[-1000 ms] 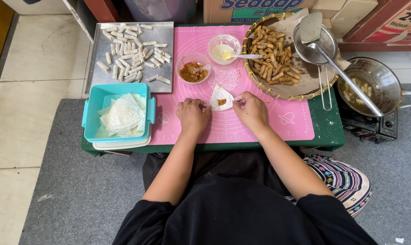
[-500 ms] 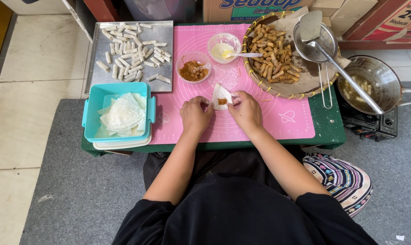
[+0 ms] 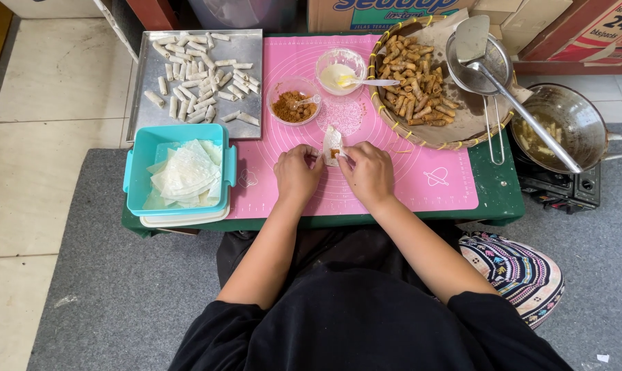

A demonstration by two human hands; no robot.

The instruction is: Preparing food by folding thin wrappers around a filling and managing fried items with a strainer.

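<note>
Both hands, left hand point(image 3: 296, 172) and right hand point(image 3: 370, 172), pinch one half-folded wrapper point(image 3: 333, 144) mid-bench. Tray point(image 3: 249, 82) at the far-left corner holds many finished rolls point(image 3: 201, 79); wrapper stack point(image 3: 186, 172) remains.

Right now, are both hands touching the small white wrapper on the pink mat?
Touching. The head view shows fingertips of the left hand and right hand pinching the wrapper from both sides.

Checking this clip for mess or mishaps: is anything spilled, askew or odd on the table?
Nothing stands out. Both hands, left hand and right hand, fold a wrapper on the pink mat. Uncooked rolls lie loosely scattered on the metal tray, but none has fallen off.
</note>
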